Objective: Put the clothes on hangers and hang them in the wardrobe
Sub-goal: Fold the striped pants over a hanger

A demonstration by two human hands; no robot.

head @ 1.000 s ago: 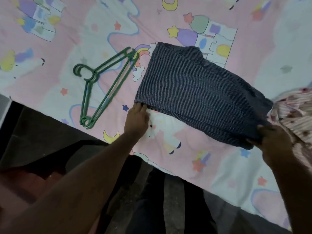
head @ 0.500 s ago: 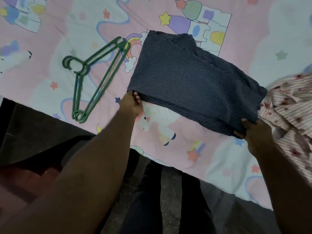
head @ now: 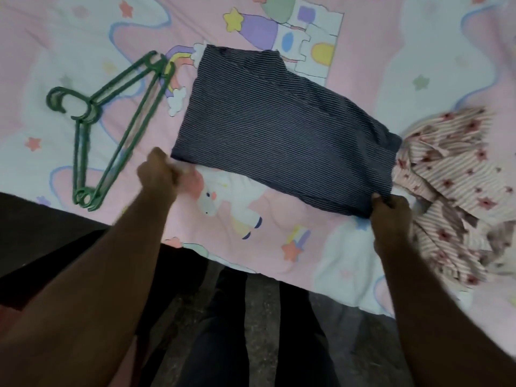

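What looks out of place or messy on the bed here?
Only the pink striped garment, which lies crumpled in a heap at the right, against the flat navy striped garment. The green hangers lie stacked together at the left.
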